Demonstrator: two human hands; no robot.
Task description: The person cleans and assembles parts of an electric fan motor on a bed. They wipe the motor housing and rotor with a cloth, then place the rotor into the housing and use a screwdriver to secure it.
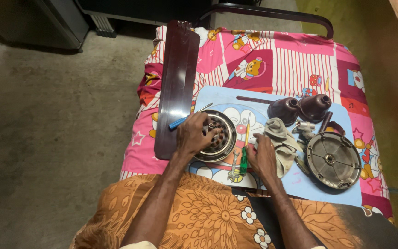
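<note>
Below, a patterned bed [295,69] on concrete floor [61,138]; left hand [193,134] fingers seemingly grasping motor housing [217,138].

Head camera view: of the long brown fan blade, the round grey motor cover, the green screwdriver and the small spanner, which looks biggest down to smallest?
1. Fan blade
2. Motor cover
3. Green screwdriver
4. Spanner
The right hand hides part of the screwdriver.

A pink cartoon-print bedsheet [295,64] with red stripes; a light blue mat [309,184]; a dark brown fan blade [177,87]; an orange floral cloth [208,212]; a green-handled screwdriver [244,159].
</note>
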